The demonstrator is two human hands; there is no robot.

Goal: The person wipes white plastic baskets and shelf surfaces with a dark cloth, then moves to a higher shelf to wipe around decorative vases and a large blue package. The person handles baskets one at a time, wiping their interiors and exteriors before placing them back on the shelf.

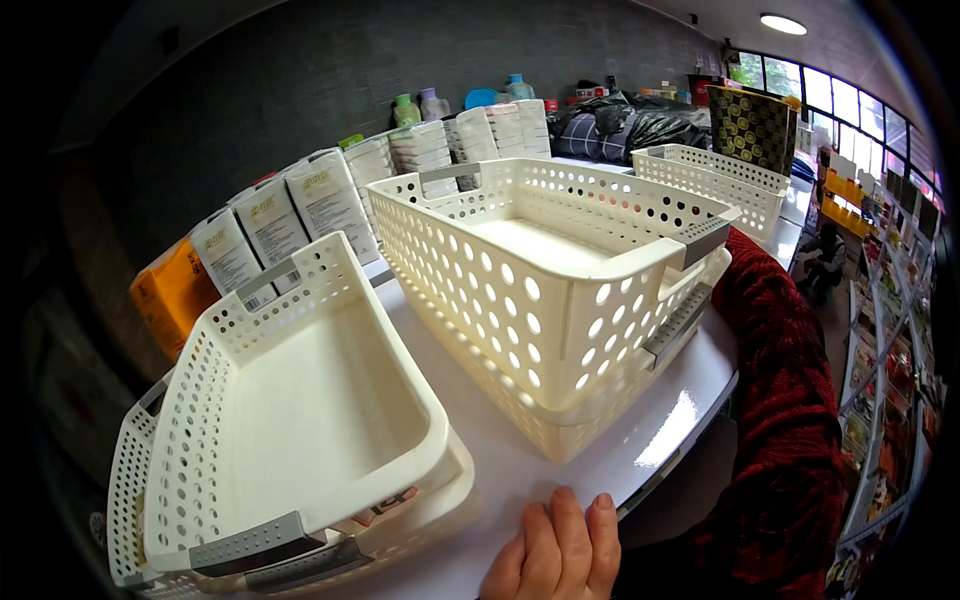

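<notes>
My left hand is at the bottom edge, its slightly bent fingers on or just over the white tabletop, with nothing visible in them. Past its fingertips stand nested cream perforated plastic baskets with grey handle grips. The top one looks bare inside. My right arm, in a dark red textured sleeve, reaches forward along the right side of these baskets; they hide its hand. To the left of my left hand is another stack of cream baskets, the upper one showing a bare floor.
White tissue packs and an orange pack line the back of the table. Farther right are black plastic bags, another cream basket and a dark gold-patterned bin. Stocked shelves and a person are beyond the table's right edge.
</notes>
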